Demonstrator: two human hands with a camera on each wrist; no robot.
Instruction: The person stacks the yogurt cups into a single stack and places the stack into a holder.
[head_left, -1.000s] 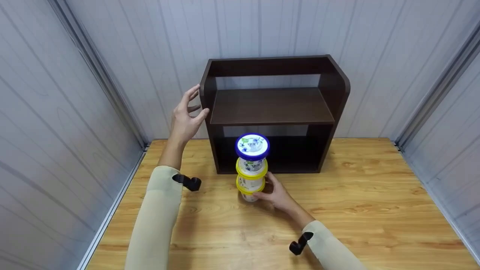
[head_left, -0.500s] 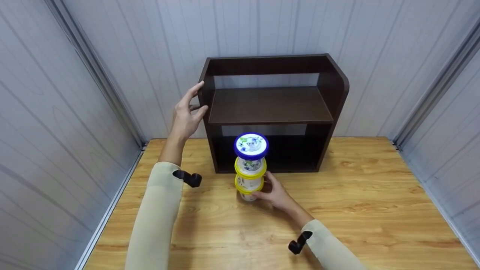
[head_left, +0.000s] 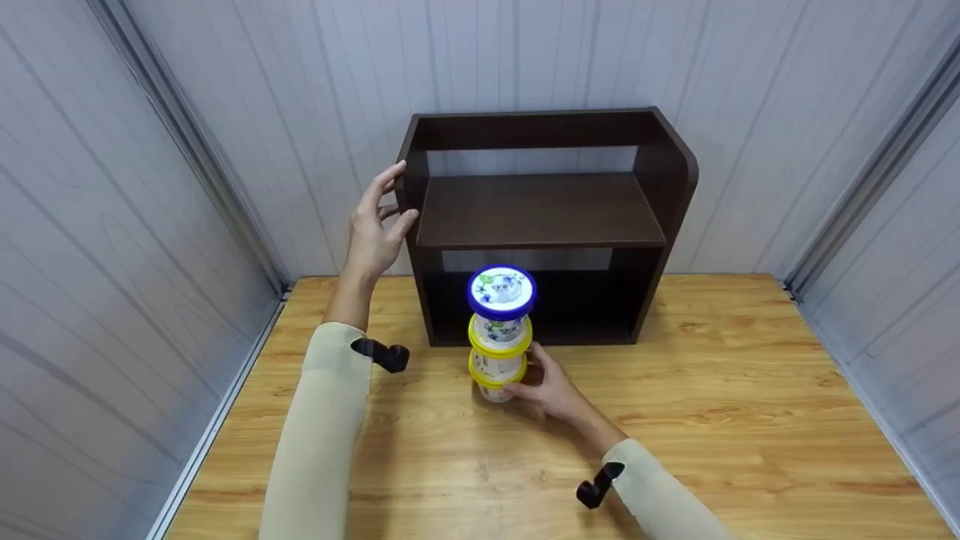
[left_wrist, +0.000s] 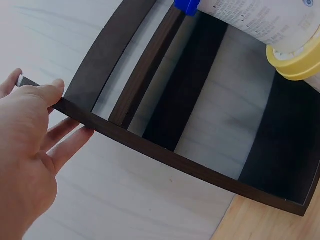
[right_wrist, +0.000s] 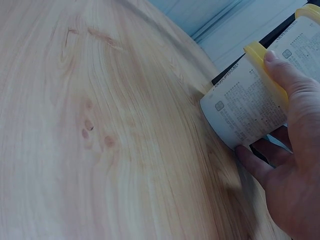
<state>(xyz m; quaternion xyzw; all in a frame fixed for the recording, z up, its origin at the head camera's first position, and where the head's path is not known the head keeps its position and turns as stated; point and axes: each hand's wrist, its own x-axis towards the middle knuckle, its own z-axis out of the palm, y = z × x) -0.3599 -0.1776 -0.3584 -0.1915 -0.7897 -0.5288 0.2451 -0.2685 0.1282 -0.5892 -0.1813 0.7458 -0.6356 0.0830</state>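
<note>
Three white tubs stand stacked in front of a dark brown two-tier shelf (head_left: 540, 214). The top tub (head_left: 501, 296) has a blue lid; the middle tub (head_left: 499, 365) and bottom tub (head_left: 495, 394) have yellow lids. My right hand (head_left: 553, 390) holds the bottom tub from the right, and in the right wrist view its thumb lies on the yellow lid (right_wrist: 262, 62). My left hand (head_left: 373, 232) grips the front edge of the shelf's left side panel. In the left wrist view, the thumb and fingers lie on either side of that panel (left_wrist: 150, 149).
The shelf stands at the back of a wooden table (head_left: 750, 405), close to the pale panelled back wall (head_left: 555, 52). Side walls rise left and right. A black wrist mount (head_left: 382, 355) sticks out from the left sleeve, another (head_left: 600, 486) from the right.
My left hand has moved slightly right, and its fingertips have come onto the edge of the shelf's side panel. The right hand and the stacked tubs stay where they were.
</note>
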